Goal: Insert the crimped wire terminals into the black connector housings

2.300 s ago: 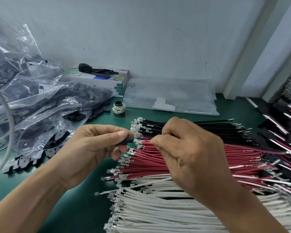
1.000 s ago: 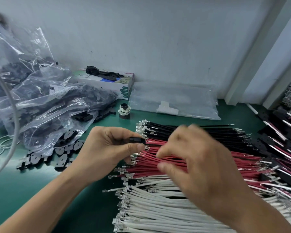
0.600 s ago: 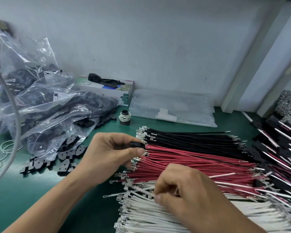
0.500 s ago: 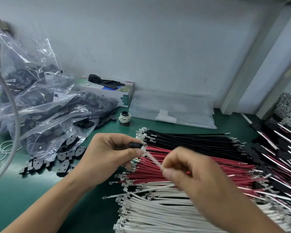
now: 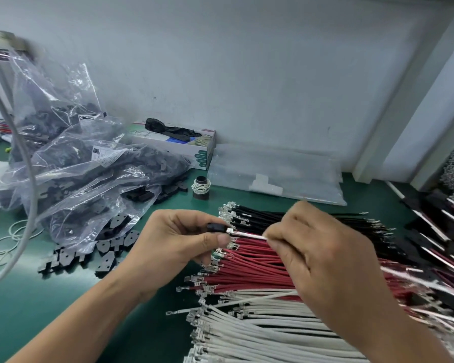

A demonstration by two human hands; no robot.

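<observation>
1. A black connector housing (image 5: 216, 227) is pinched between thumb and forefinger of the left hand (image 5: 178, 241).
2. A white wire (image 5: 248, 234) is pinched by the right hand (image 5: 317, 258), fingers curled tight.
3. The wire's terminal (image 5: 230, 230) is held right at the housing's opening, above the red wires (image 5: 249, 268).

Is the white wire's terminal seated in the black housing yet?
Not fully: the terminal shows bare metal at the housing mouth. How far it has entered, cannot tell.

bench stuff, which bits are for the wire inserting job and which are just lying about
In use: small black connector housing in left hand; white crimped wire in right hand; red wire pile.
Lying about: green-and-white cardboard box; black spool of white cord; flat clear plastic bag.
</observation>
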